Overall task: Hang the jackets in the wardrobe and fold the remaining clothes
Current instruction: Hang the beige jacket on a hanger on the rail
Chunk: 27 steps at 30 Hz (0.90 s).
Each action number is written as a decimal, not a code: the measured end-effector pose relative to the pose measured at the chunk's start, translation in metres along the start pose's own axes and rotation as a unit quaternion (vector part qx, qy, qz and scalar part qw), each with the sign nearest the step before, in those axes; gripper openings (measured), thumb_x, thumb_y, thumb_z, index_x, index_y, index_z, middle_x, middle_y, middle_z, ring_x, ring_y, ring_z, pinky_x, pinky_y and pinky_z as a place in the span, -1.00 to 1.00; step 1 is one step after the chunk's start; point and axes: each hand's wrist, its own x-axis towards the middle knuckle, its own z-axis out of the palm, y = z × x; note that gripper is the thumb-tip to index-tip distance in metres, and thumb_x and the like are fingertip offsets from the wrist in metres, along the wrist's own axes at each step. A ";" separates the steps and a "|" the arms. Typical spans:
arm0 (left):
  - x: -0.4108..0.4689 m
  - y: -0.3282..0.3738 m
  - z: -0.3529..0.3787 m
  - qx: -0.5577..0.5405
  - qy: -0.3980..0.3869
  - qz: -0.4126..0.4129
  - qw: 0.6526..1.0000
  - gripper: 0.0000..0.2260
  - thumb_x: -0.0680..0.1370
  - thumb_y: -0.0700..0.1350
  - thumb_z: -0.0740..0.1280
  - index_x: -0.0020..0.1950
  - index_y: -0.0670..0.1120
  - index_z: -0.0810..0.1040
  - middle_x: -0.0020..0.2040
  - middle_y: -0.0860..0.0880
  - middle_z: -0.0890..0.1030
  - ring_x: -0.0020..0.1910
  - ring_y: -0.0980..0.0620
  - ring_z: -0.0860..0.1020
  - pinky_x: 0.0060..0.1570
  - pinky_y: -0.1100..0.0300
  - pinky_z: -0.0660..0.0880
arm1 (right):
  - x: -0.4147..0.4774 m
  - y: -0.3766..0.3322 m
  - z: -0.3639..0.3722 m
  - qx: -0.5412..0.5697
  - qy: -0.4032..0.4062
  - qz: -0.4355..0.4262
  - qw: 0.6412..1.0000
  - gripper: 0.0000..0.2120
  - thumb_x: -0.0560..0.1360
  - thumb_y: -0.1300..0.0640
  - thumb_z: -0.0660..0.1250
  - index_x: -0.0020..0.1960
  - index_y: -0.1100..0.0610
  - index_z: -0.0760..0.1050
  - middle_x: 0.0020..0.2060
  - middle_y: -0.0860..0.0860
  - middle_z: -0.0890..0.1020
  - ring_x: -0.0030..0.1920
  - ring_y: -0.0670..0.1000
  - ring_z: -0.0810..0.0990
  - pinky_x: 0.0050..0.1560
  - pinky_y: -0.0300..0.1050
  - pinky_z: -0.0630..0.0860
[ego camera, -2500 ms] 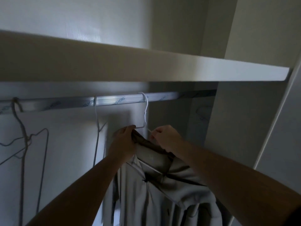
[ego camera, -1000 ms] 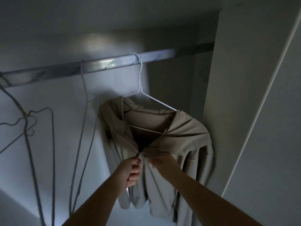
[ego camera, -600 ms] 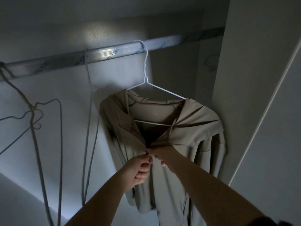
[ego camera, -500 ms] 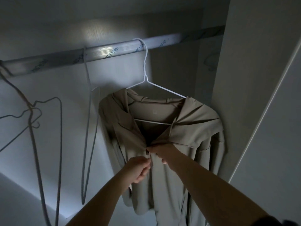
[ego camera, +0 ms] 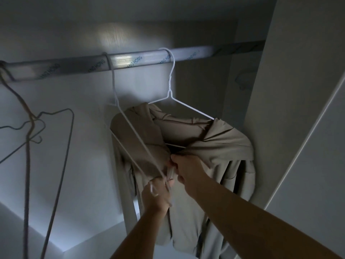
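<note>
Beige zip jacket (ego camera: pixel 214 156) hangs on white wire hanger (ego camera: pixel 169 86) below the rod (ego camera: pixel 130 61). Left hand (ego camera: pixel 156 195) grip pinches the front, right hand (ego camera: pixel 188 171) pinches near the zip. Keep fabric taut w/ left, pull up straight; mind empty hanger (ego camera: pixel 139 137) crossing.

- A jacket (ego camera: pixel 220 146) is hanging on a white hanger (ego camera: pixel 186 105) from the rail (ego camera: pixel 127 60).
- Under the rail, the left hand (ego camera: pixel 156 197) and right hand (ego camera: pixel 188 169) are gripping its front.
- Along the rail, bare hangers (ego camera: pixel 28 128) are hanging too.
</note>
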 end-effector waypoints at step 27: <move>-0.069 0.082 -0.053 -0.062 -0.226 0.051 0.971 -0.86 0.59 -0.07 0.25 -0.09 -0.06 0.56 -0.14 -0.04 0.65 -0.20 0.09 0.60 -0.06 0.12 0.56 | -0.040 -0.093 -0.089 -0.514 0.133 -0.358 0.768 -0.55 0.50 0.30 0.20 0.39 0.18 0.37 0.25 0.16 0.47 0.24 0.19 0.45 0.22 -0.03 0.41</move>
